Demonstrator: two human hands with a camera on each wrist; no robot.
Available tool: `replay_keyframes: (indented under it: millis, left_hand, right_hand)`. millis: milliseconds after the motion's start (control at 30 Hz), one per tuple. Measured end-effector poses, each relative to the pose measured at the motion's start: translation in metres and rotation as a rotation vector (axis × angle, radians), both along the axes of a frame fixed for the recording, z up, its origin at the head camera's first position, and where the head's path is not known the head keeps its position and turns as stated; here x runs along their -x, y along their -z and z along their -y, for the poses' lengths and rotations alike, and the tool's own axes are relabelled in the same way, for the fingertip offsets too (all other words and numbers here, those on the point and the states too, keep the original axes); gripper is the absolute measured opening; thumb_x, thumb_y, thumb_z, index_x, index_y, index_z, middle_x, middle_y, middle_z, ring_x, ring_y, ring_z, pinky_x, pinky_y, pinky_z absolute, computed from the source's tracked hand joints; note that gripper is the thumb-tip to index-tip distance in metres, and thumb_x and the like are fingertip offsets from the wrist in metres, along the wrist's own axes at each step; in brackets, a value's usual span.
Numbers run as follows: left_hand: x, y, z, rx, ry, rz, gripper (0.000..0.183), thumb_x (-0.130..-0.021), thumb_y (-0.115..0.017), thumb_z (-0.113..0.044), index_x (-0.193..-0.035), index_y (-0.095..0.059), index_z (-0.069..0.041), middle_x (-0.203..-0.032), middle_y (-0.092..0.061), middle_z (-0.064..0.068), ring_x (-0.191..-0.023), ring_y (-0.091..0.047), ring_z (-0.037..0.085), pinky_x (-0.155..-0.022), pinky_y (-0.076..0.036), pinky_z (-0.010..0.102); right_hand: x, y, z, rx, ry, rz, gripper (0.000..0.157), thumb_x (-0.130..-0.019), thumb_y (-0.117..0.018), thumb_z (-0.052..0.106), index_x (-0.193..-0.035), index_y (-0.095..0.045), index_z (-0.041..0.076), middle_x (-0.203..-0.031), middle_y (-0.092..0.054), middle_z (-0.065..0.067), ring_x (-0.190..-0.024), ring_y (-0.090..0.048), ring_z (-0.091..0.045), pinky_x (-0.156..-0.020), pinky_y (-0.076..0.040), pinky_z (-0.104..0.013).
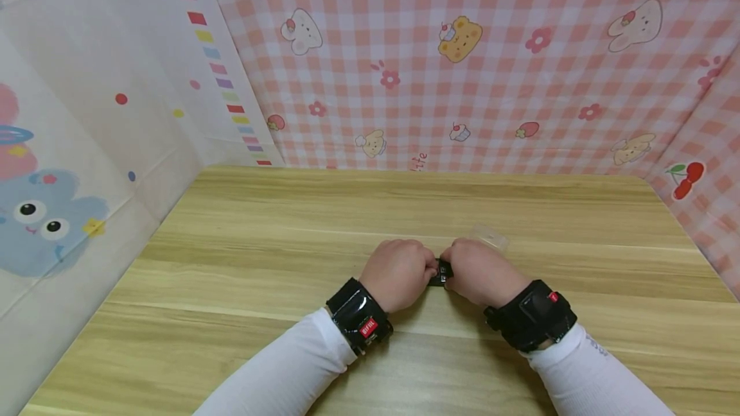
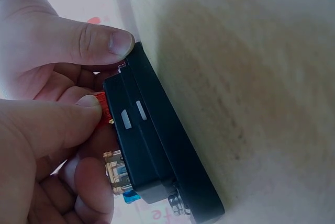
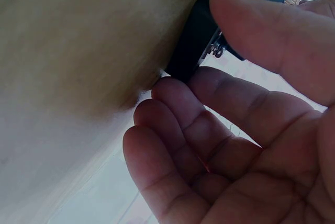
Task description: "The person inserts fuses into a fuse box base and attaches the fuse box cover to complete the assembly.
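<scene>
Between the two hands is a black fuse block (image 1: pixel 440 271), standing low against the tabletop in the wrist views. Its side has two pale slots, and a metal screw terminal (image 2: pixel 178 204) shows at one end. My left hand (image 1: pixel 399 275) pinches a red blade fuse (image 2: pixel 104 108) at the block's upper face between thumb and finger. Tan blade fuses (image 2: pixel 116 172) and a blue fuse (image 2: pixel 132 197) sit farther along that face. With its thumb on top and its index finger against the end, my right hand (image 1: pixel 482 271) grips the block; its other fingers curl beside it.
A clear plastic case (image 1: pixel 490 236) lies on the wooden table (image 1: pixel 260 223) just behind the right hand. Behind the table hangs a pink checked cloth (image 1: pixel 416 37), and a white printed cloth (image 1: pixel 156 146) lines the left side.
</scene>
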State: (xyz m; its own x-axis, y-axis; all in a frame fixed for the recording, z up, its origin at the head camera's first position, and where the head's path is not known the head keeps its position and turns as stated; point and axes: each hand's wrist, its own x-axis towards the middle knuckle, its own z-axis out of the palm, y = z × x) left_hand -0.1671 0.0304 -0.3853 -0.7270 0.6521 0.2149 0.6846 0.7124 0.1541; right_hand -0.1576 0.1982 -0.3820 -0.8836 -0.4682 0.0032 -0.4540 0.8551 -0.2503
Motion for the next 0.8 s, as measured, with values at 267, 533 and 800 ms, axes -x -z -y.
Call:
replay_keyframes:
  millis: [267,533,800]
  left_hand:
    - [0.0005,0.0003,-0.0004,0.007,0.001,-0.001,0.010,-0.086,-0.066,-0.028,-0.078,-0.071,-0.028,-0.074,-0.062,-0.016,-0.069,-0.052,0.002,-0.065,-0.045,0.028]
    - [0.0007,0.0001,-0.0004,0.006,0.004,0.001,0.011,-0.086,-0.066,-0.028,-0.077,-0.072,-0.027,-0.074,-0.062,-0.016,-0.068,-0.052,0.002,-0.064,-0.045,0.028]
    - [0.0001,-0.0008,-0.0006,0.008,0.008,-0.011,0.011,-0.086,-0.066,-0.027,-0.075,-0.070,-0.027,-0.073,-0.061,-0.016,-0.067,-0.052,0.003,-0.063,-0.045,0.028]
  right_hand:
    - [-0.0005,0.0002,-0.0002,0.007,-0.002,-0.010,0.019,-0.067,-0.076,0.007,-0.065,-0.060,0.017,-0.063,-0.049,0.004,-0.060,-0.043,-0.014,-0.055,-0.039,-0.029]
    - [-0.0008,0.0002,-0.0001,0.014,0.000,-0.002,0.019,-0.067,-0.076,0.008,-0.065,-0.060,0.017,-0.064,-0.049,0.004,-0.060,-0.042,-0.013,-0.055,-0.039,-0.028]
    - [-0.0007,-0.0004,-0.0001,0.013,0.005,0.004,0.018,-0.068,-0.076,0.008,-0.066,-0.060,0.017,-0.064,-0.049,0.003,-0.061,-0.042,-0.014,-0.056,-0.039,-0.029]
